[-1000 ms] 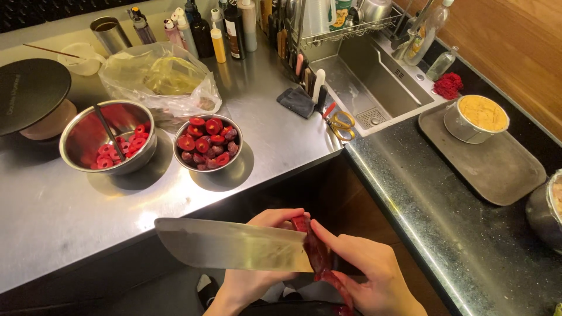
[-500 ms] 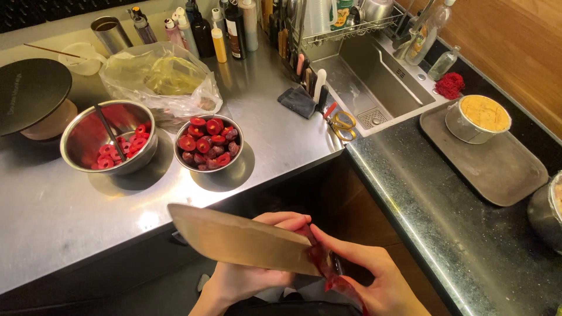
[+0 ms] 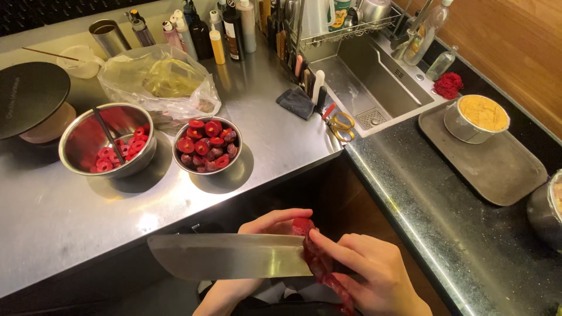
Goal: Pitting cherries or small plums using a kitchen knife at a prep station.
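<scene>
**Knife and red fruit, held off the worktop edge**

Qty: 1 knife (image 3: 231,256), 2 hands, 1 red fruit (image 3: 305,229) in hand, 2 steel bowls.
Knife: blade long axis approx. horizontal, tip pointing left; held below the worktop (image 3: 64,228) edge.
Right hand (image 3: 369,272): fingers curled shut on knife handle, w/ red-stained grip.
Left hand (image 3: 266,225): fingers closed round the fruit, at blade heel.
Left bowl (image 3: 108,140): red slices + 1 utensil.
Right bowl (image 3: 208,144): whole/halved red fruit.
</scene>
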